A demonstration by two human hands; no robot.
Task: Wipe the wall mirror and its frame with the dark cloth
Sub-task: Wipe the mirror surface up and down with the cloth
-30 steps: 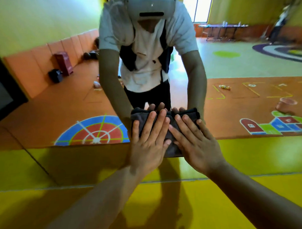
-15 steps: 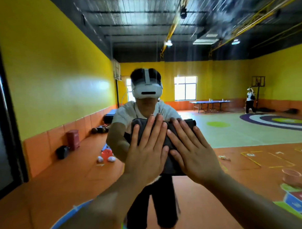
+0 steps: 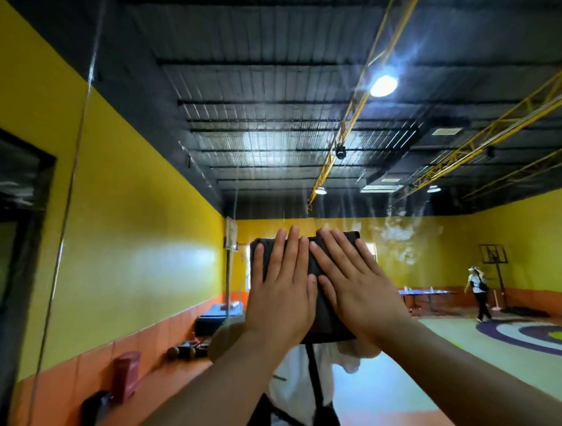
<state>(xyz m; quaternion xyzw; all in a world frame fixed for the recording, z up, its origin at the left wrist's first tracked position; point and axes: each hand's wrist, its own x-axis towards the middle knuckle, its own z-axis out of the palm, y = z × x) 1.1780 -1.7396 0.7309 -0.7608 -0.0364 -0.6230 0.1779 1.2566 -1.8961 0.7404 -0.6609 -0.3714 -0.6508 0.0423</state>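
Dark cloth [image 3: 321, 310] on mirror [image 3: 302, 116] — left hand [image 3: 281, 295], right hand [image 3: 355, 286] flat; pressing.

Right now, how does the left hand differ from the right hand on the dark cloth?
The left hand points its fingers almost straight up; the right hand leans its fingers up-left. The left hand's longest fingers pass the top edge of the dark cloth; the right hand's fingertips stop about at it. Both lie flat, fingers straight, pressing the cloth on the mirror.
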